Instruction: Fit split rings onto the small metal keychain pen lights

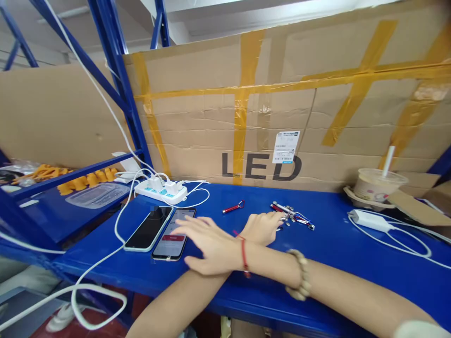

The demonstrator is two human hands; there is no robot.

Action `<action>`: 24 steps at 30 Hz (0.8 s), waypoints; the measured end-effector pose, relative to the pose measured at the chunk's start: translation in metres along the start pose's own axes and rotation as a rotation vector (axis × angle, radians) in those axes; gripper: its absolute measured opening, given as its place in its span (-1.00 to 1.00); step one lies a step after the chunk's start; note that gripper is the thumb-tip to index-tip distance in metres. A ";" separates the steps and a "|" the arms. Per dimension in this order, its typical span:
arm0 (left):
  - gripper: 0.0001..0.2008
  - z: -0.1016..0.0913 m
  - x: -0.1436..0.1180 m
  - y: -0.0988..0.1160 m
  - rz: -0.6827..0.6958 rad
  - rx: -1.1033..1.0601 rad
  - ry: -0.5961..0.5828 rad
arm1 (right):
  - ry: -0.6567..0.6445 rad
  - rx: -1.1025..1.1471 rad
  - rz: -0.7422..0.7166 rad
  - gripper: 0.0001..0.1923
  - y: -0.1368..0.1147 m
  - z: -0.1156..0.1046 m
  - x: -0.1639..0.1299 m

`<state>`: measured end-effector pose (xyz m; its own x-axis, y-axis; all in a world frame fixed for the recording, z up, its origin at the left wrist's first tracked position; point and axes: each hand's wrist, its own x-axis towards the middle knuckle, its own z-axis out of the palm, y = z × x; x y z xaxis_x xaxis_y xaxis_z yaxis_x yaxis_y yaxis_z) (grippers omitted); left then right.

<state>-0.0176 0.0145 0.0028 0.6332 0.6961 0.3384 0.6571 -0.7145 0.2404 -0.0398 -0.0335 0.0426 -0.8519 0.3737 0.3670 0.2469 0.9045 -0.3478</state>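
My arms cross over the blue tabletop [331, 253]. My right hand [211, 246], open with fingers spread, reaches left over a lit smartphone [169, 239] showing a red button on its screen. Beneath my right wrist, my left arm crosses toward the right. My left hand [260, 228] has its fingers together and bent at the near-left edge of a pile of small metal pen-like keychain torches [291, 213] and tiny round silver pieces; whatever its fingertips hold is hidden. One red keychain torch [232, 208] with a clip lies apart, behind my hands.
A dark-screened phone [150, 229] lies left of the lit one. Behind them is a white power strip [162, 190] with cables. A lidded drink cup [378, 184] and a white charger [371, 220] are at the right. A taped cardboard sheet [197, 136] stands behind the table.
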 end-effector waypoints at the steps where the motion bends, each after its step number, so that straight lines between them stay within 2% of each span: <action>1: -0.74 -0.001 0.000 -0.002 0.013 0.024 0.010 | -0.015 0.010 0.000 -0.43 0.000 0.008 0.015; 3: -0.74 -0.002 0.000 -0.004 0.012 0.050 0.017 | -0.074 0.039 0.008 -0.38 0.002 0.025 0.041; 7: -0.75 -0.003 0.001 -0.004 0.035 0.040 0.009 | -0.264 0.065 0.042 -0.47 0.005 0.050 0.078; 10: -0.75 -0.002 0.001 -0.004 0.065 0.026 0.016 | -0.354 0.045 0.064 -0.56 0.004 0.054 0.091; 12: -0.76 -0.001 0.001 -0.005 0.072 0.030 0.023 | -0.350 0.047 0.057 -0.58 0.002 0.049 0.090; 15: -0.77 0.000 0.001 -0.006 0.064 0.050 0.016 | -0.215 0.047 -0.006 -0.54 -0.005 0.030 0.071; 19: -0.77 0.001 0.001 -0.003 0.038 0.021 0.000 | -0.049 0.011 -0.029 -0.57 -0.009 -0.005 0.015; 21: -0.76 0.004 0.002 0.001 -0.008 -0.006 -0.034 | 0.014 -0.083 0.024 -0.65 -0.002 -0.020 -0.020; 24: -0.71 0.010 0.004 0.007 -0.118 -0.018 -0.026 | 0.068 -0.264 0.150 -0.75 0.022 -0.038 -0.073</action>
<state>-0.0062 0.0127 -0.0038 0.5625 0.7770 0.2827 0.7206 -0.6283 0.2932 0.0450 -0.0332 0.0410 -0.7665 0.5116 0.3882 0.4865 0.8572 -0.1691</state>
